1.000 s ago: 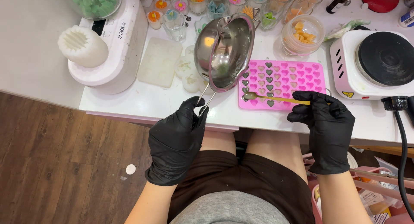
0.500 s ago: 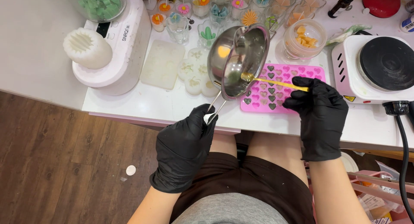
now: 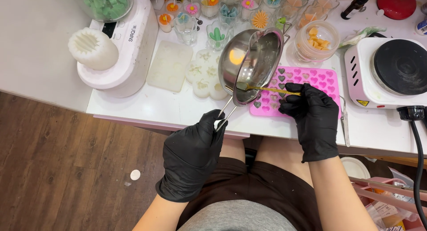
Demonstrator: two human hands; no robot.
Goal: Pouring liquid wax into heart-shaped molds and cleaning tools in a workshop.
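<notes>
We hold the steel melting pot [image 3: 251, 64] tilted above the table [image 3: 169, 108], our left hand [image 3: 195, 153] clenched on its wire handle [image 3: 226, 111], which runs down and left from the bowl toward us. Our right hand [image 3: 311, 117] pinches a thin gold spoon [image 3: 267, 89], its long axis lying nearly level, bowl end pointing left into the pot's low lip (a little greenish wax sits there). The pink heart mould [image 3: 311, 79] lies just beneath, right of the pot.

Pot [image 3: 251, 62] tilts above mould [image 3: 311, 86], hotplate [image 3: 391, 70] to its right.
</notes>
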